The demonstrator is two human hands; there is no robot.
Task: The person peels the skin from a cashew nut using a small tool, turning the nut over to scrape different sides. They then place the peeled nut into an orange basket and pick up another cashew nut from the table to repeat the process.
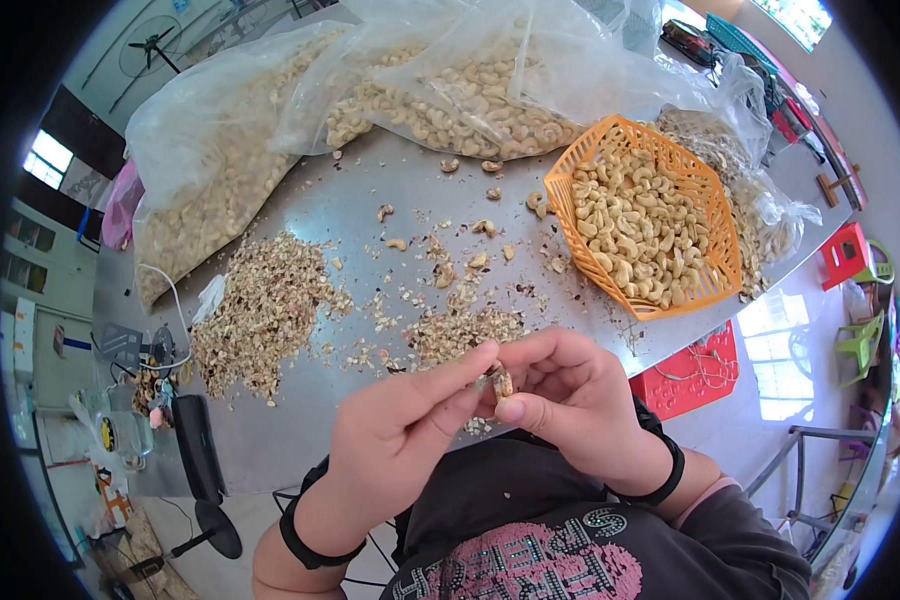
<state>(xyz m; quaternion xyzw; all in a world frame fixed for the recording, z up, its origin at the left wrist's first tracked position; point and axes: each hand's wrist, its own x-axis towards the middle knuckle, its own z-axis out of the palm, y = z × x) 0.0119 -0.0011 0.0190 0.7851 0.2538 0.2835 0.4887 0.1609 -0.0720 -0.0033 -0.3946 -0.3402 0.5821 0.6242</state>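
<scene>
Close in front of my chest, both hands meet over the metal table's near edge. Between the thumb and fingers of my right hand [585,400] is a cashew nut [504,382] with patches of brown skin. My left hand [395,425] is closed in a pinch, its fingertips against the nut; a small dark bit shows there, too small to name. Just beyond my fingers lies a small heap of cashew bits and peelings [465,330]. An orange plastic basket [725,235] of pale cashews [640,225] stands beyond my right hand.
Large clear bags of cashews [205,200] line the table's [370,180] far side. A bigger heap of broken bits [265,310] lies at left. Loose cashews [483,228] are scattered mid-table. A bag of peelings [715,140] sits behind the basket. A red stool [690,375] stands at right.
</scene>
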